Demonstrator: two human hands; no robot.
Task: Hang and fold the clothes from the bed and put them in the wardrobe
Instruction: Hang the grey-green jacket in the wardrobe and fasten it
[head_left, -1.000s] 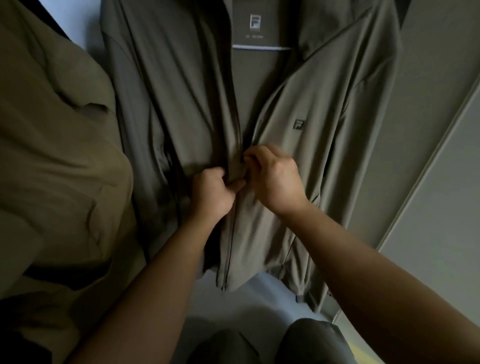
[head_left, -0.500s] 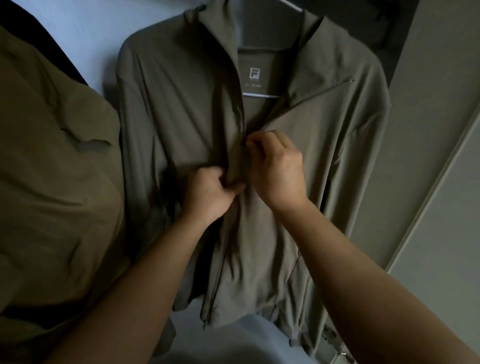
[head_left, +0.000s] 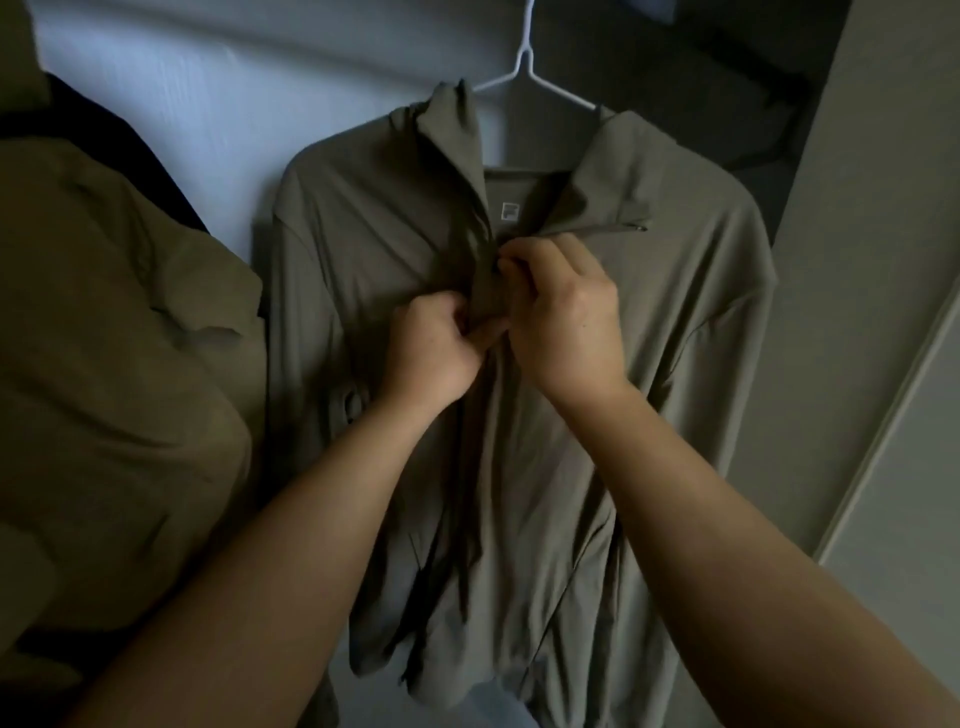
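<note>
Big olive-brown fabric garment (head_left: 114, 338) fills my left side, bulging right up beside what I'm working on. On my right, a pale grey flat door panel (head_left: 883, 260) runs up the edge of view, and a light bluish back wall (head_left: 208, 78) shows behind everything. Dead centre hangs the grey-green zip-front jacket with a stand-up collar (head_left: 649, 389), front facing me, on a thin white hanger (head_left: 524, 62) whose neck pokes up above the collar. Both my forearms reach straight in and cover the lower zip line. My right hand (head_left: 566, 322) sits at chest height just below the open collar, fingers curled and pinching the jacket's front edge. My left hand (head_left: 431, 353) is just below and beside it, knuckles nearly touching, also curled and pinching the fabric at the zip. What lies between my fingertips is hidden. Small white neck label (head_left: 510, 211) shows just above my right hand.
</note>
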